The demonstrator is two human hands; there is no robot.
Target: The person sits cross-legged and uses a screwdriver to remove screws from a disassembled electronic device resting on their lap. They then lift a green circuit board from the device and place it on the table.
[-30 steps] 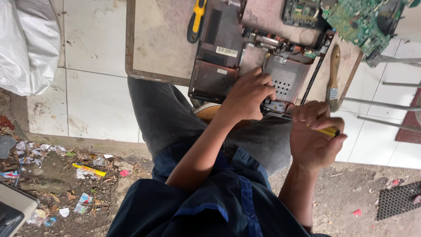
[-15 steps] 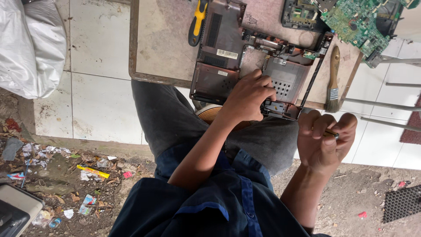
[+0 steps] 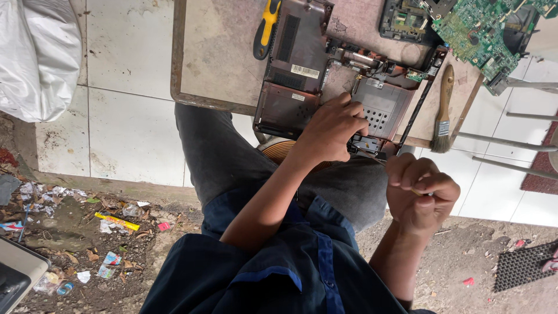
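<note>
Head view, left hand [image 3: 334, 131] pressing open laptop chassis [image 3: 325, 75], right hand [image 3: 419, 192] grip clenched around screwdriver [image 3: 372, 156].

I see the opened dark-brown laptop base [image 3: 325, 75] lying flat at the bench edge, internals exposed. A thin metal-shafted screwdriver [image 3: 372, 156] angles toward its near corner.

Your left hand [image 3: 331, 131] presses on opened laptop chassis [image 3: 325, 75] at table [image 3: 221, 52] edge. Your right hand [image 3: 419, 195] fisted around thin screwdriver [image 3: 372, 157], tip at chassis corner. Paintbrush [image 3: 444, 107], green circuit board [image 3: 482, 29] nearby.
</note>
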